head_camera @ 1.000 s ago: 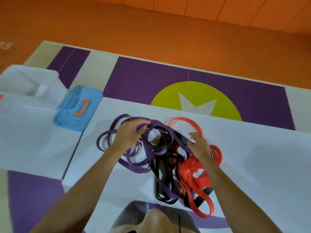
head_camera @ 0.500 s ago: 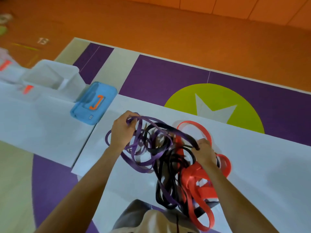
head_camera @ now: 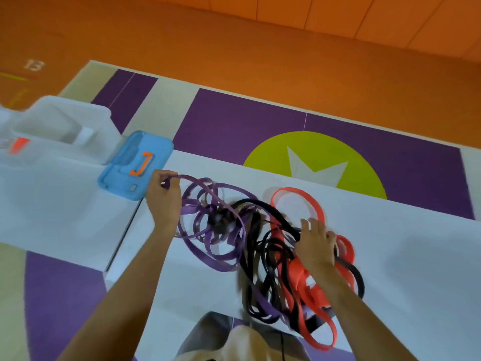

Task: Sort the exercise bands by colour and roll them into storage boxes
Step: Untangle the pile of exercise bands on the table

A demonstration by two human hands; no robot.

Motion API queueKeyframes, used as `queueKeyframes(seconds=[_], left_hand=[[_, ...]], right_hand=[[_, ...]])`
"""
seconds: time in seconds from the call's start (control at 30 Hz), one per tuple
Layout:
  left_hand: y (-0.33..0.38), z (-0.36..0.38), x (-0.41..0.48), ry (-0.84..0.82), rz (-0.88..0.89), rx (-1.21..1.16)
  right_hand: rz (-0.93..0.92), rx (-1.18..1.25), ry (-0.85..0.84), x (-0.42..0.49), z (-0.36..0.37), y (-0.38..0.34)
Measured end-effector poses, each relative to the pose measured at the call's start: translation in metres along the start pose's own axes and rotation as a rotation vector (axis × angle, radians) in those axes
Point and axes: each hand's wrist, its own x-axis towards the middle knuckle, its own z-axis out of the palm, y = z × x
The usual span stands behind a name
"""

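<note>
A tangle of exercise bands lies on the white table (head_camera: 406,246). Purple bands (head_camera: 218,259) spread on the left of the heap, black bands (head_camera: 263,204) run through its middle, and red bands (head_camera: 296,194) lie on the right. My left hand (head_camera: 164,201) grips a purple band at the heap's far left and holds its loop stretched out toward the blue lid. My right hand (head_camera: 316,243) rests on the heap where black and red bands cross; its fingers lie over them, and I cannot tell whether it grips any.
A blue box lid (head_camera: 135,165) with an orange handle lies left of the bands, at the seam between two white tables. A clear storage box (head_camera: 65,128) stands behind it at the far left. Orange floor and a purple mat with a green circle lie beyond.
My left hand has pulled a purple band out to the left, away from the heap. My right hand has stayed on the black and red bands.
</note>
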Motion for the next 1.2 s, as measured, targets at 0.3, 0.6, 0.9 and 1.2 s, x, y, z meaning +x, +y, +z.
queueKeyframes(seconds=[0.3,0.6,0.9,1.2], left_hand=[[-0.038,-0.049,0.015,-0.198,-0.009,0.252],[-0.062,-0.060,0.031,-0.254,0.060,0.229],[-0.061,-0.027,0.036,-0.256,0.064,0.226],[-0.062,0.006,0.027,-0.507,-0.003,0.398]], right_hand=[[-0.380,0.064,-0.154,0.054,0.015,-0.133],[-0.144,0.197,-0.040,0.045,-0.023,-0.090],[0.308,0.446,0.068,-0.012,-0.037,-0.013],[0.440,0.555,-0.108,-0.057,-0.015,0.025]])
